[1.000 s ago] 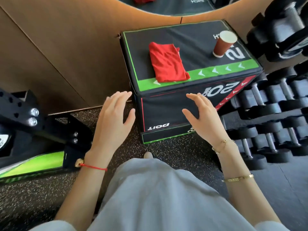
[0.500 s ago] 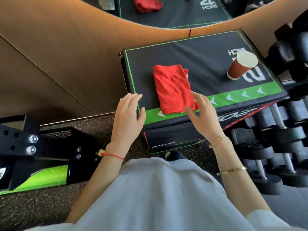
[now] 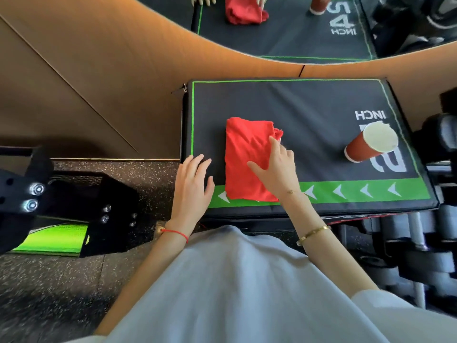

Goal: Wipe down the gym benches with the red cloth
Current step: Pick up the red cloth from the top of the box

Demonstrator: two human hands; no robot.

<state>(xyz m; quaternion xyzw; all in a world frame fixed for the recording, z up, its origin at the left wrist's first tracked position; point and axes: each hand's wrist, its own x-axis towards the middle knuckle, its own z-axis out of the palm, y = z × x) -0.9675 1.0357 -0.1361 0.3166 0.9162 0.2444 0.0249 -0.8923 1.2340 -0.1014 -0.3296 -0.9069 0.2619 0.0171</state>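
A folded red cloth lies on the black padded box with green trim, near its front left. My right hand rests flat on the cloth's right half, fingers spread and straight, thumb on the red fabric. My left hand lies open at the box's front left corner, fingers straight over the edge, just left of the cloth and not touching it.
A red paper cup with a white lid stands on the box's right side. Dumbbells fill a rack to the right. A black metal frame stands on the speckled floor at left. A wooden wall and mirror are behind.
I have come closer to the box. My right hand moved forward from the box's front edge onto the cloth. My left hand moved up to the front left corner.
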